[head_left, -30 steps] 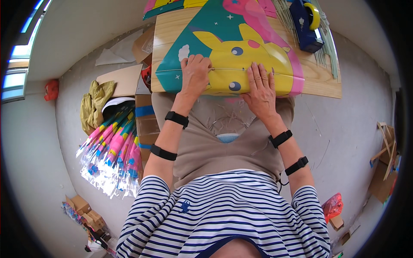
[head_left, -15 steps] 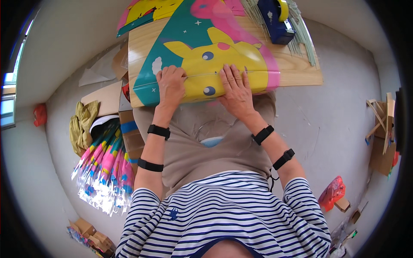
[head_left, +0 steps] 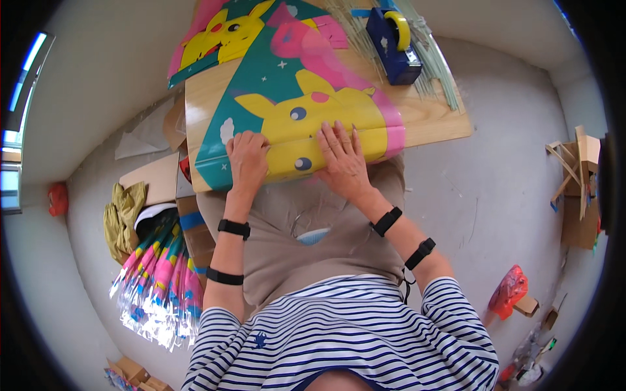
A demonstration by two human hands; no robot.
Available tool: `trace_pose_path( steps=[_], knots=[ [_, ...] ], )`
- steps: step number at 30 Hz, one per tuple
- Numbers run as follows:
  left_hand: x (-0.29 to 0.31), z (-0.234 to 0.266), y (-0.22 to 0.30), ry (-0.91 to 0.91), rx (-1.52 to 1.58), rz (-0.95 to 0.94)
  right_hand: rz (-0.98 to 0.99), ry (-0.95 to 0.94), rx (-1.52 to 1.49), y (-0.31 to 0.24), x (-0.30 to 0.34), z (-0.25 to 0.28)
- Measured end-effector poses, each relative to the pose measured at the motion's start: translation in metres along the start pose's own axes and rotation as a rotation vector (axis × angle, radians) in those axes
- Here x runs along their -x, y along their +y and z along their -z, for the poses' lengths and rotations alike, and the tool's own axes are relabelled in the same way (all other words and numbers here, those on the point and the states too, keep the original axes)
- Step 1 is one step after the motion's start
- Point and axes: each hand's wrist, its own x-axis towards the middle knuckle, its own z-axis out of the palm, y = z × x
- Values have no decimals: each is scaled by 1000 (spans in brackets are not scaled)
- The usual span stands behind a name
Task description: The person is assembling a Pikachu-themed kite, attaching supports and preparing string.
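Note:
A glossy printed plastic sheet (head_left: 287, 130), teal, pink and yellow with a yellow cartoon animal face, lies over the near edge of the wooden board. A straight crease or seam crosses it from left to right. At the left end of the yellow area, my left hand (head_left: 248, 161) has its fingers curled down on this crease, closed on the sheet. My right hand (head_left: 344, 163) rests flat on the yellow part, fingers stretched out over the crease. Whether a rod lies under the fold I cannot tell.
The wooden board (head_left: 430, 124) bears a blue tape dispenser (head_left: 394, 55) with yellow tape, many thin pale sticks (head_left: 437, 81) and another printed sheet (head_left: 225, 42). Left of my legs stand cardboard boxes (head_left: 195, 225) and a bundle of rolled colourful plastic pieces (head_left: 163, 274). A red bag (head_left: 508, 292) lies at right.
The whole view has shifted, so the board and sheet appear lower and slightly further left. Both hands keep about the same places on the sheet.

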Motion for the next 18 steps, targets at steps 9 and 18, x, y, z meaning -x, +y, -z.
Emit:
trace_pose_path(
  steps=[9,18],
  knots=[
    [6,26,21,22,58,-27,-223,286,39,72,-25,35],
    [19,39,45,-45,130,-19,-469,281,301,148,-68,41]
  ],
)
